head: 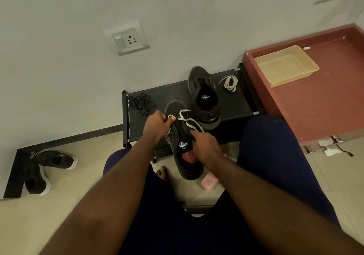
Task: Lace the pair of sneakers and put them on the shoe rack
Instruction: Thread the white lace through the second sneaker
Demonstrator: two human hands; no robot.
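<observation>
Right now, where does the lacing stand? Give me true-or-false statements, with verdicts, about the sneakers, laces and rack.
1. The left hand and right hand both hold the white lace on the held sneaker. True.
2. The second sneaker on the shoe rack is already laced. False: its eyelets look empty.
3. A bundle of black lace lies at the rack's left end. True.
4. The coiled lace lies in the beige tray. False: it lies on the rack beside the second sneaker, outside the tray.
</observation>
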